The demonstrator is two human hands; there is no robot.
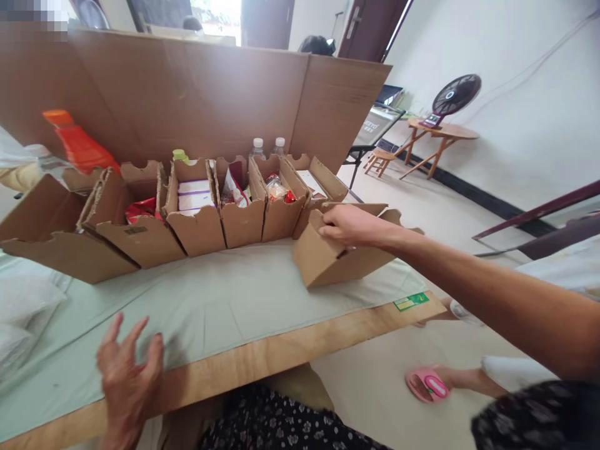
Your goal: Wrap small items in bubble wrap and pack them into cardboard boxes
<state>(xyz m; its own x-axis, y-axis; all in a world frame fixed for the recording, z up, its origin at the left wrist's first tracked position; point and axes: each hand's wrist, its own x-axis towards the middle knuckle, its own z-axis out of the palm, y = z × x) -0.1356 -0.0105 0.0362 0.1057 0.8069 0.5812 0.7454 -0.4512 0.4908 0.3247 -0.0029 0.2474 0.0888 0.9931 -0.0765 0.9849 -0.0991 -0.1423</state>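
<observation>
Head view: centre-right, your right hand (347,225) is handling a box (335,270), fingers clamping its rim; lower-left, your left hand (129,372) is hovering, fingers apart; next likely needing: steadiness.

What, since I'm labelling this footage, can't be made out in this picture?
Head view: inside floor of the held box; its walls and the right hand hide it.
Head view: lower parts of the white-capped bottles; the row of boxes hides them.
Head view: fine print on the green sticker; too small.
Head view: the left hand beyond its wrist; cut off by the bottom edge.
</observation>
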